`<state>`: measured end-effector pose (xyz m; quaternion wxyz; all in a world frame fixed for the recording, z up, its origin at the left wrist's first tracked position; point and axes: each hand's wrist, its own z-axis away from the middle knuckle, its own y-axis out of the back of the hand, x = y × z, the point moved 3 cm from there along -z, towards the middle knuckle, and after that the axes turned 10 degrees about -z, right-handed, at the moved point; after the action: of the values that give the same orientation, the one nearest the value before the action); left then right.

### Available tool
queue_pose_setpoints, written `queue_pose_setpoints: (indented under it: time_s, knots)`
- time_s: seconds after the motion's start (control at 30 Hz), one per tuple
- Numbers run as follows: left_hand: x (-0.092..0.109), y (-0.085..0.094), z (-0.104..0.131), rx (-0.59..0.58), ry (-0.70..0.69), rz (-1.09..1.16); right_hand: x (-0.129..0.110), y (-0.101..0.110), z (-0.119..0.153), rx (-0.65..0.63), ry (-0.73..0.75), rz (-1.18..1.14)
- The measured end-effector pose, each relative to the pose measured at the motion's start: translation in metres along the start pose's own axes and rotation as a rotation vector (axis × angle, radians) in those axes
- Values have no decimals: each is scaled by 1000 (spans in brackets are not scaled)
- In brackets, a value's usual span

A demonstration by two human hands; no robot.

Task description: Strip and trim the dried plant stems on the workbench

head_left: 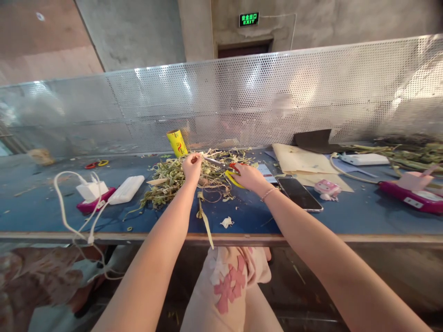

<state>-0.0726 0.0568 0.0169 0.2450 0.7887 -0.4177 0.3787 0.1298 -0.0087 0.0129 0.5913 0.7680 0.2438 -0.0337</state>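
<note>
My right hand [249,177] grips a pair of scissors [232,179] with red and yellow handles. The blades point left, toward my left hand [192,167]. My left hand is closed in a pinch by the blade tips; a small pale bit shows at its fingertips, too small to name. Both hands are above a heap of dried, greenish plant pieces [166,177] on the blue tabletop [194,223]. One long, pale leaf strip [206,227] hangs from the heap over the front edge. A crumpled white scrap [227,222] lies below my right hand.
A yellow tube [177,143] stands tilted behind the heap. Left are a white power bank [126,189], a charger [92,190] with cables, and other scissors [97,164]. Right are a phone [300,194], a pink figure [326,189] and paper [301,159]. A perforated metal screen [242,101] runs behind.
</note>
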Motion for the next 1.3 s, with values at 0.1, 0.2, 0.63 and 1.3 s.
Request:
queue_pose_setpoints:
  time_s: [0.1, 0.2, 0.63, 1.3]
  knots:
    - [0, 0, 1, 0, 5, 2, 0, 2, 0, 7, -6, -2]
    - [0, 0, 1, 3, 9, -7, -1, 4, 0, 15, -14, -11]
    - [0, 0, 2, 20, 39, -15, -6, 1, 6, 15, -56, 10]
    - [5, 0, 5, -9, 4, -28, -3, 1, 5, 33, -45, -10]
